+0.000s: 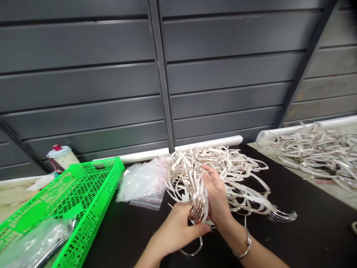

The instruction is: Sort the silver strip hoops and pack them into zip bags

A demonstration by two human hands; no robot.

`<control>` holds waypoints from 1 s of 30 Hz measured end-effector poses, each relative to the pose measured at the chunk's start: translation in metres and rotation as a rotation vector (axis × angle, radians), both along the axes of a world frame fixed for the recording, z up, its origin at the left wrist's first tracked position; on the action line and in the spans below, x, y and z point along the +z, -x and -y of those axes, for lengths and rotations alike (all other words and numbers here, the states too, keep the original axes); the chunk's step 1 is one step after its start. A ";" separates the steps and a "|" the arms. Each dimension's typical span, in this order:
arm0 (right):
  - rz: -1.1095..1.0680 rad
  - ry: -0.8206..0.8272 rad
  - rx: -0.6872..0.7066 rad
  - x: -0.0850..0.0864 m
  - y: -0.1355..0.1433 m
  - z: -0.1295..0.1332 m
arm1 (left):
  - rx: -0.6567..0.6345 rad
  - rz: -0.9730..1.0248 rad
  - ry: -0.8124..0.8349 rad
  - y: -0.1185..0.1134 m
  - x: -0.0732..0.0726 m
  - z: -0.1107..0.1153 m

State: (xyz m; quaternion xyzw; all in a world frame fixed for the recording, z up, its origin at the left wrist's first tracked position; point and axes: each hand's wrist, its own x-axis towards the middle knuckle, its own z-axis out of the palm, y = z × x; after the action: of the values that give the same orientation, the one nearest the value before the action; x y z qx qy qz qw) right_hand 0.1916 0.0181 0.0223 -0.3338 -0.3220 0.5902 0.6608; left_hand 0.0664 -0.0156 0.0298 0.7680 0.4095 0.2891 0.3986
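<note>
Head view: one bundle of curved shiny strips (198, 203) is held by two hands, before the nearer of two heaps. The left hand (178, 227) curls narrowly round its lower end; the right hand (216, 195), partly closed, supports its side. One green basket (97, 206), one bottle (63, 158) and several clear bags (142, 182) sit leftward.

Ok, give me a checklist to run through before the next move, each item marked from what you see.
1. Left hand and right hand both on the bunch of metal strips: ok.
2. Bunch free of the pile behind it: cannot tell, they overlap in view.
3. Number of strips in the bunch: cannot tell.
4. Pile untangled: not ok, strips cross every way.
5. Clear bags between green basket and pile: ok.
</note>
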 end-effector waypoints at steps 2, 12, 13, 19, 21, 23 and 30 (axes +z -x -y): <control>-0.016 0.001 -0.023 -0.001 0.000 -0.002 | -0.034 0.054 -0.004 0.000 -0.001 -0.001; -0.141 -0.147 0.025 0.010 -0.019 -0.009 | -0.029 1.344 0.702 0.009 -0.004 -0.012; -0.134 -0.161 0.015 0.011 -0.022 -0.009 | -0.021 1.446 0.771 0.012 -0.001 -0.013; -0.001 -0.228 0.027 0.013 -0.032 -0.009 | 0.061 1.531 0.806 0.014 0.002 -0.018; 0.181 -0.270 0.126 0.011 -0.030 -0.007 | 0.134 1.381 0.672 0.010 -0.002 -0.017; 0.444 -0.368 0.270 0.010 -0.025 -0.004 | 0.204 1.225 0.522 0.004 -0.006 -0.014; 0.994 -0.570 0.480 -0.005 -0.010 -0.001 | 0.198 0.773 0.336 -0.001 -0.012 0.000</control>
State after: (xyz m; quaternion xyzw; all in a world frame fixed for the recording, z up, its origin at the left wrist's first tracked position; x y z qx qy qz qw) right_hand 0.2018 0.0192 0.0172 -0.2974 -0.8020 0.3874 0.3438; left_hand 0.0676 -0.0158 0.0176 0.4844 0.3432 0.5218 0.6126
